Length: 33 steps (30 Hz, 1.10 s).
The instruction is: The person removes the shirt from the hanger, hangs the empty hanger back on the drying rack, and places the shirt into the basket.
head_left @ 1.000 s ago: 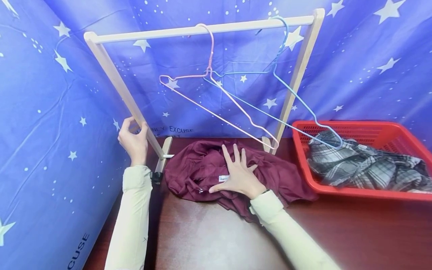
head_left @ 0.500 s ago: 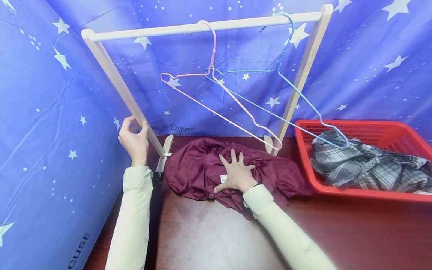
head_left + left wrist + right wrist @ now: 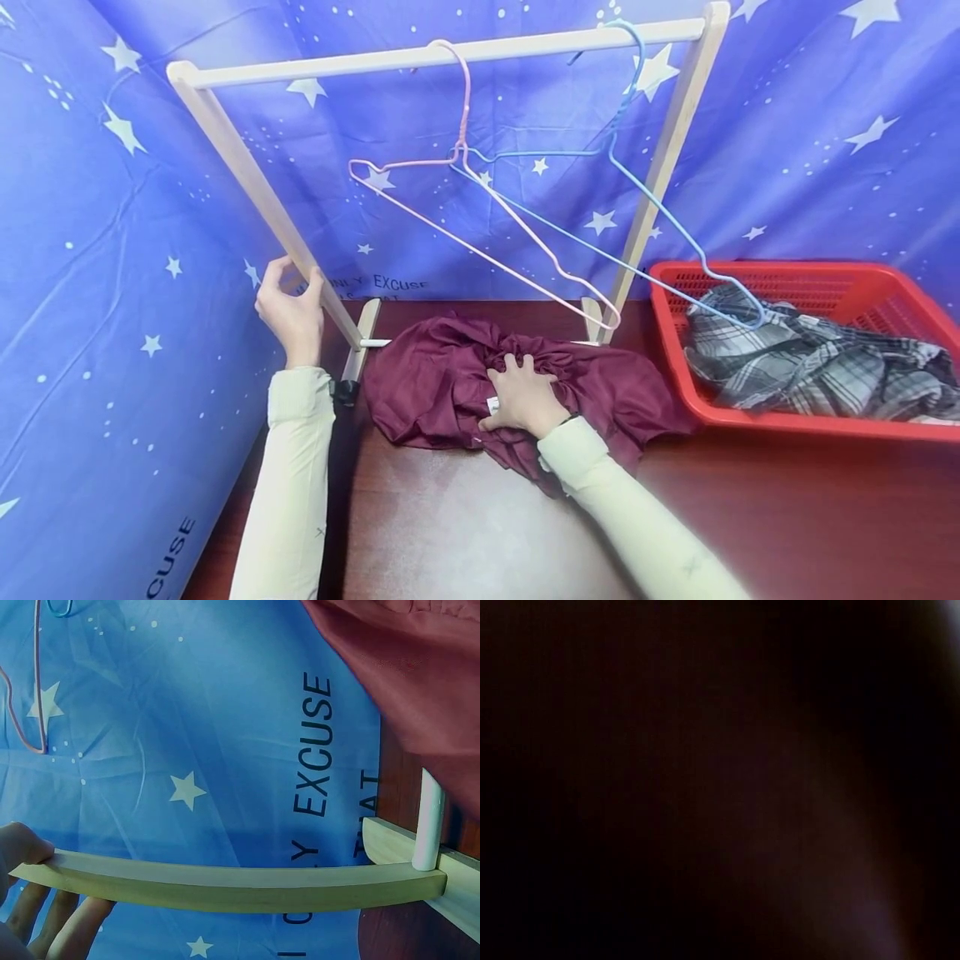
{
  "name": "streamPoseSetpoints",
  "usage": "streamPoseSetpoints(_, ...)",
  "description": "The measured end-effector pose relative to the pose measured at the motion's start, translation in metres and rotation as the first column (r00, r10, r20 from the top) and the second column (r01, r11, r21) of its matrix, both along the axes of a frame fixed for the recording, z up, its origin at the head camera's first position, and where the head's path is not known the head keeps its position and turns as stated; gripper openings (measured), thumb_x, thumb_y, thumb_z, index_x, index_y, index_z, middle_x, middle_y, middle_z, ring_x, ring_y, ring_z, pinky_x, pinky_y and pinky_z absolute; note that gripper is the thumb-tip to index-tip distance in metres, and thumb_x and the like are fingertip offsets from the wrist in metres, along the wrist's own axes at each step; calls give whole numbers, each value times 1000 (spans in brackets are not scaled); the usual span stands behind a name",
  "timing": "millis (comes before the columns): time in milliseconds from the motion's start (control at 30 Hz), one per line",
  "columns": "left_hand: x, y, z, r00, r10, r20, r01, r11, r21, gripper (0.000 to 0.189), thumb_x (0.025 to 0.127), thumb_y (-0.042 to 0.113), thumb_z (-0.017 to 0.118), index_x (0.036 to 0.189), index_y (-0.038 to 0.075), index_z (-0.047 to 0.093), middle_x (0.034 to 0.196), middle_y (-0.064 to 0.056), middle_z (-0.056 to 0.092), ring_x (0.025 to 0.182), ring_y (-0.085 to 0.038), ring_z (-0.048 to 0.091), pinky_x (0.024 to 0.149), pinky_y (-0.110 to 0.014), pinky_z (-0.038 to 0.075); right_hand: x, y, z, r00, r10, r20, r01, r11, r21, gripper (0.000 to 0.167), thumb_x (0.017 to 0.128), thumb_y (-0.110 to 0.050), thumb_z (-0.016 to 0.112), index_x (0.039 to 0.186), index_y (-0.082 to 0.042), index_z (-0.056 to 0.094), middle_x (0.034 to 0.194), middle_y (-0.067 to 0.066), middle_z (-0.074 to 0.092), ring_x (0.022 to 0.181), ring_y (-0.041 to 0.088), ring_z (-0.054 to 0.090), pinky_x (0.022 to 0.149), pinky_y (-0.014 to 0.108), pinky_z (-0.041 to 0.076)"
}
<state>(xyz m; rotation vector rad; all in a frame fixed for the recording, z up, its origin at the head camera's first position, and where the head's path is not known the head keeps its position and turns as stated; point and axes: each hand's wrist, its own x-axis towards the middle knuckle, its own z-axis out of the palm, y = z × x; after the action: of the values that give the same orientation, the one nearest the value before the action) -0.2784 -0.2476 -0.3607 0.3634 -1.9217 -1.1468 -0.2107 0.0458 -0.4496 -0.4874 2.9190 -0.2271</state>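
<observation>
A maroon garment (image 3: 427, 392) lies bunched on the table under the lower bar of a wooden clothes rack (image 3: 247, 179). My left hand (image 3: 291, 321) pinches the rack's left post; in the left wrist view the thumb (image 3: 26, 844) lies over the post and the other fingers are below it. On the garment is my right hand (image 3: 525, 400), its fingers bent into gathered cloth beside a small white label (image 3: 492, 405). A pink hanger (image 3: 465, 108) and a blue hanger (image 3: 626, 92) hang from the top rail. The right wrist view is almost black.
To the right stands a red basket (image 3: 787, 423) with a grey plaid garment (image 3: 817, 367) inside. The blue hanger's lower end reaches over it. A blue curtain with stars (image 3: 135, 250) encloses the back and left. The brown table (image 3: 787, 517) extends in front.
My right hand's spread fingers have bent into the maroon garment and drawn its far edge toward me, baring more of the rack's lower bar. The left hand keeps its hold on the post.
</observation>
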Motion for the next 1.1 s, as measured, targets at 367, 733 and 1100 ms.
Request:
streamPoseSetpoints(367, 1, 1, 0, 1000, 13, 11, -13, 1000, -7, 25, 83, 13, 73, 108, 8, 73, 103, -9, 76, 84, -31, 70, 94, -34, 48, 5, 10, 4, 949, 180, -260, -222, 965, -142, 40, 70, -8, 85, 106, -3, 67, 94, 16, 68, 86, 38, 69, 70, 51, 57)
streamPoseSetpoints(733, -1, 2, 0, 1000, 7, -2, -7, 1000, -2, 23, 82, 13, 74, 105, 9, 74, 100, -7, 76, 74, -7, 65, 93, -33, 47, 16, 29, 36, 889, 178, -422, -304, 919, -252, 52, 70, 0, 81, 118, -1, 62, 108, 14, 62, 97, 32, 66, 86, 47, 54)
streamPoseSetpoints(1100, -1, 0, -1, 1000, 4, -16, -4, 1000, -6, 23, 81, 15, 74, 104, 12, 74, 98, -5, 77, 68, 11, 56, 94, -31, 46, 34, 40, 61, 851, 161, -499, -361, 871, -334, 54, 70, -3, 80, 120, 1, 58, 104, 11, 56, 95, 27, 58, 87, 42, 52)
